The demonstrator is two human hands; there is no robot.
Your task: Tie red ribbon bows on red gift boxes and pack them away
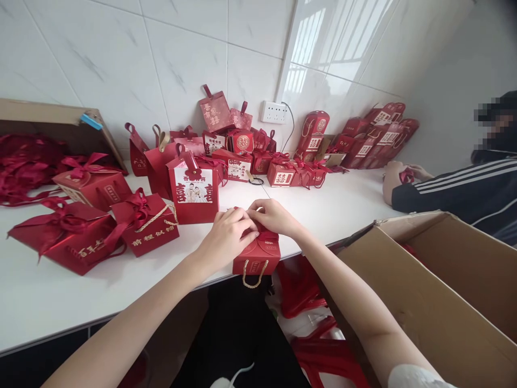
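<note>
A small red gift box [257, 256] with a gold rope handle hanging down its front sits at the front edge of the white table [323, 207]. My left hand [226, 237] rests on its top from the left, fingers bent together. From the right my right hand [274, 215] meets it there, its fingers pinched close to the left ones. Some dark red material shows just under the fingers; what exactly they grip is too small to tell. Just behind stands a taller red bag [195, 194] with a white picture panel.
Red boxes with bows [147, 222] stand at the left, near a carton of ribbon [30, 161]. More boxes [242, 143] line the wall. A large open cardboard box [420, 291] is at the right, beyond which a person's hands [412, 172] hold something red.
</note>
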